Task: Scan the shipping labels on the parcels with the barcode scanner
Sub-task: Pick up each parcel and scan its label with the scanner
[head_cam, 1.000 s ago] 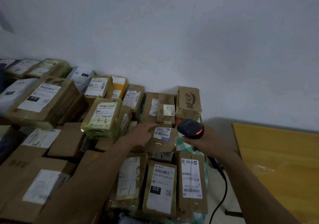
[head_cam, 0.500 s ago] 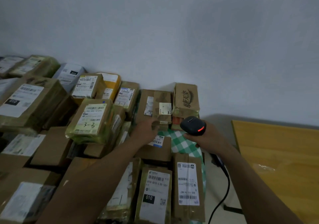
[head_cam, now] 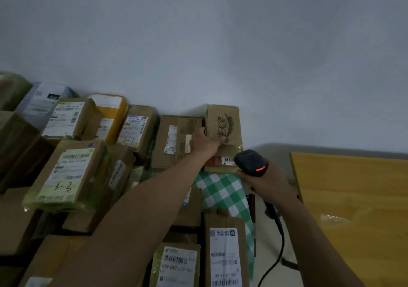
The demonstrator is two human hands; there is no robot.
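Many brown cardboard parcels with white shipping labels cover a table with a green checked cloth (head_cam: 223, 192). My left hand (head_cam: 204, 143) reaches to the back row and grips the left edge of a brown parcel printed with dark characters (head_cam: 224, 124), which leans against the wall. My right hand (head_cam: 263, 179) holds the black barcode scanner (head_cam: 250, 163), its red light on, just below and to the right of that parcel. A small parcel with a barcode label (head_cam: 221, 163) lies right in front of the scanner's head.
A flat box with a narrow label (head_cam: 174, 141) lies left of my left hand. Labelled parcels marked 3-3 (head_cam: 68, 174) and 3-1 (head_cam: 136, 127) sit further left. A yellow wooden table (head_cam: 351, 200) stands to the right. The scanner cable (head_cam: 279, 242) hangs down beside the cloth.
My left hand let go of the small labelled parcel and reached further back to the printed parcel by the wall. The scanner moved forward and right with it. The view shifted right.
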